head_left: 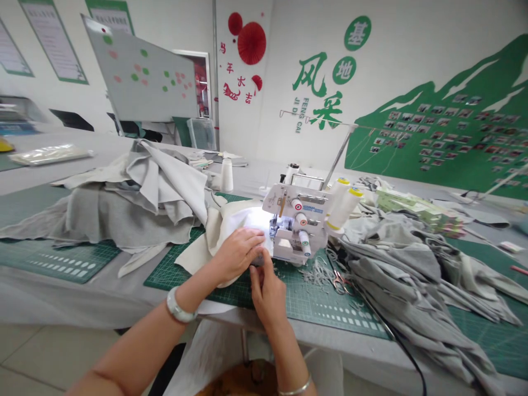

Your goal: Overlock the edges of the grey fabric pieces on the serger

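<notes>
A white overlock sewing machine [297, 220] stands on a green cutting mat [346, 314], its lamp lighting the needle area. Pale cream fabric [214, 231] lies at the machine's left side and runs up to the needle. My left hand [239, 252], below a jade-like bangle, rests on this fabric with its fingers close together. Just right of it, my right hand [267, 286] pinches the fabric's near edge between thumb and fingers, in front of the presser area. The two hands nearly touch.
Grey and cream fabric [144, 198] is heaped at left, and more grey fabric [396, 275] at right. Pink-handled scissors [340, 282] lie beside thread scraps [317, 272]. Thread cones [344, 209] stand behind the machine; another white cone [226, 176] is further left. A black cable hangs over the front edge.
</notes>
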Demonstrator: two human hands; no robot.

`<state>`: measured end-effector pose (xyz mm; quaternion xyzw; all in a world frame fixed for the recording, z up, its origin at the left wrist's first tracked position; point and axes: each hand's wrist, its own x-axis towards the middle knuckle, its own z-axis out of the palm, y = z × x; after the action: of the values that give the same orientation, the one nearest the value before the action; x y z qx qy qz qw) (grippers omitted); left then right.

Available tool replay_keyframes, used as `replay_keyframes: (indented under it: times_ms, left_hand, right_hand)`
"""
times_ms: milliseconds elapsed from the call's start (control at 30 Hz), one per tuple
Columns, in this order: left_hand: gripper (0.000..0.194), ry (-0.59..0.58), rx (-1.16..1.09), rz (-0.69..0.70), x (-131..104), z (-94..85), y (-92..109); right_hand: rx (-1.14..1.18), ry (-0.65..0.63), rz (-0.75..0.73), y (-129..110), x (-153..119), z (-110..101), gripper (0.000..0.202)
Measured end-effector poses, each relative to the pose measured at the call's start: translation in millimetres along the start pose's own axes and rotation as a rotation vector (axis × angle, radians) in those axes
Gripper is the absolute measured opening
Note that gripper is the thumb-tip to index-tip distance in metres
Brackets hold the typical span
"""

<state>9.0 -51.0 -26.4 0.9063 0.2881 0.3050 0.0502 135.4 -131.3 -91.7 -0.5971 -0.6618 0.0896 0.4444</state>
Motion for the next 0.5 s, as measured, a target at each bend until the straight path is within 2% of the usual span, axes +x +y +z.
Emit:
replay_keyframes:
  times_ms: [267, 500]
  left_hand:
    - [0.034, 0.005, 0.039, 0.002, 6.7, 1.2, -7.5]
    - [0.036, -0.031, 0.095, -0.012, 9.2, 0.7, -7.3]
  right_hand:
    - [-0.022, 0.049, -0.063, 4.2, -1.4, 3.8, 0.049]
    - [-0.008, 0.040, -0.079, 4.9, -2.8, 3.4, 0.051]
